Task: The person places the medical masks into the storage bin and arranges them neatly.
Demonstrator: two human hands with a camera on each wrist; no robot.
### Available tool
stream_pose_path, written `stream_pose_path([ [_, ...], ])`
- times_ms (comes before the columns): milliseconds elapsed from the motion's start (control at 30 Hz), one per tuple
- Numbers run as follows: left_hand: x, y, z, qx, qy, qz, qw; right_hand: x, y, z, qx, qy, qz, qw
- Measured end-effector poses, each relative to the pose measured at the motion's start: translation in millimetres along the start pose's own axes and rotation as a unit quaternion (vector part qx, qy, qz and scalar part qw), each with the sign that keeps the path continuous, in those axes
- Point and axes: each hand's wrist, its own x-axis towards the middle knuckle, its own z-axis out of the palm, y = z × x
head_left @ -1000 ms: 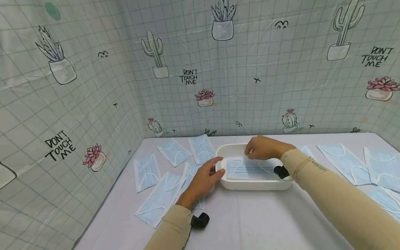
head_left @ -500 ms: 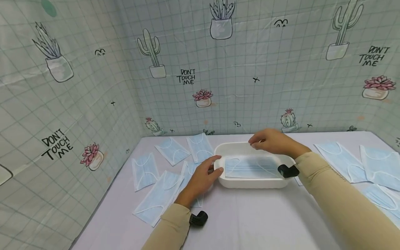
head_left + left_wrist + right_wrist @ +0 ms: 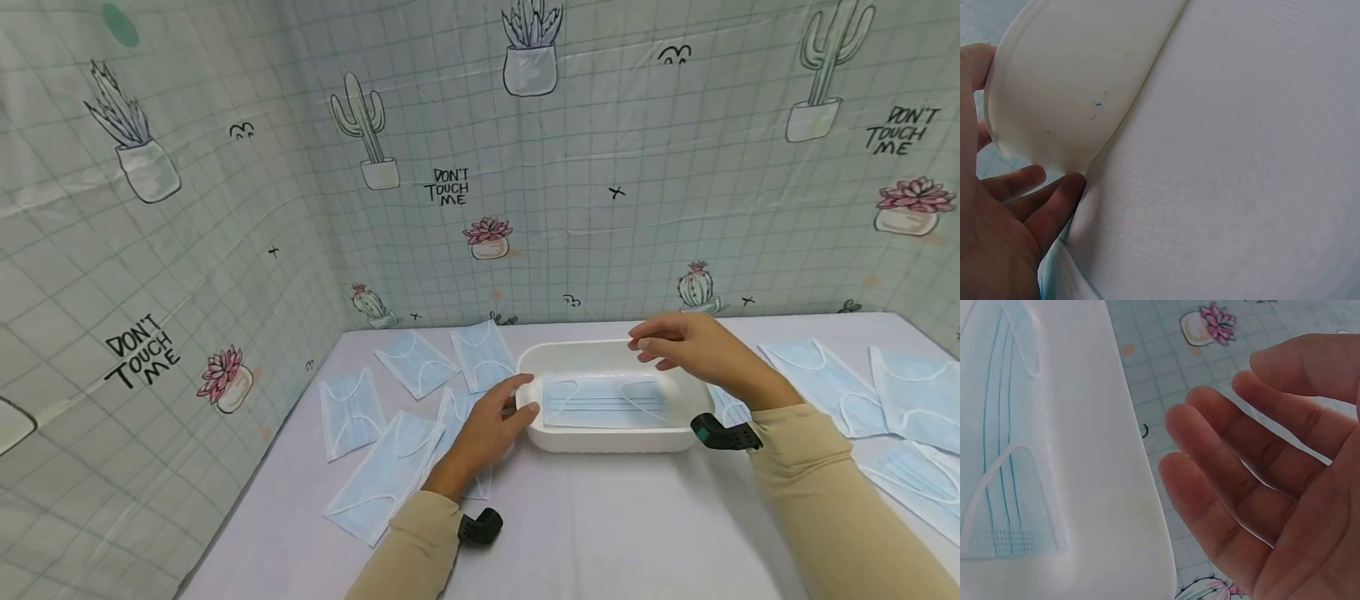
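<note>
A white oval-ended plastic tray (image 3: 615, 442) stands on the table with a pale blue face mask (image 3: 596, 404) lying flat inside it. In the head view my left hand (image 3: 487, 429) holds the tray's left end, thumb and fingers around the rim. The left wrist view shows the fingertips (image 3: 1074, 182) low against the tray wall (image 3: 1079, 87). Over the tray's back right rim hovers my right hand (image 3: 697, 350), its fingers loosely bent and nothing between them. The right wrist view has that hand (image 3: 1272, 481) beside the tray edge, apart from it, with the mask's ear loops visible.
Several face masks (image 3: 352, 414) are spread left of the tray, some overlapping. More masks (image 3: 828, 387) lie on the right, one (image 3: 727, 408) partly hidden behind the right hand. A patterned cloth (image 3: 570, 217) hangs behind the table (image 3: 600, 525).
My right hand has drawn back from above the mask in the tray, up and to the right past the back rim, its fingers loosening. The left hand stays at the tray's end.
</note>
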Motion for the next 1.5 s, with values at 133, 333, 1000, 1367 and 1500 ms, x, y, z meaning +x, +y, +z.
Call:
stream_pose_path([
  [133, -0.6, 0.2, 1.2, -0.005, -0.002, 0.001, 1.0, -11.6, 4.2, -5.9, 0.022, 0.016, 0.002, 0.9996],
  [333, -1.3, 0.2, 0.7, -0.003, 0.003, 0.001, 1.0, -22.9, 9.3, -10.9, 0.01, 0.032, 0.001, 0.9994],
  [1000, -6.4, -0.9, 1.2, 0.002, 0.006, -0.007, 1.0, -75.0, 53.1, -48.0, -0.046, 0.056, 0.043, 0.9964],
  [1367, -7.3, 2.8, 2.9, 0.004, 0.0, -0.007, 1.0, -85.2, 79.4, -54.0, -0.043, 0.069, 0.089, 0.9926],
  [1500, -8.1, 3.8, 2.9, 0.006, 0.0, -0.012, 0.9999, -86.9, 90.0, -55.5, -0.038, 0.08, 0.095, 0.9916],
])
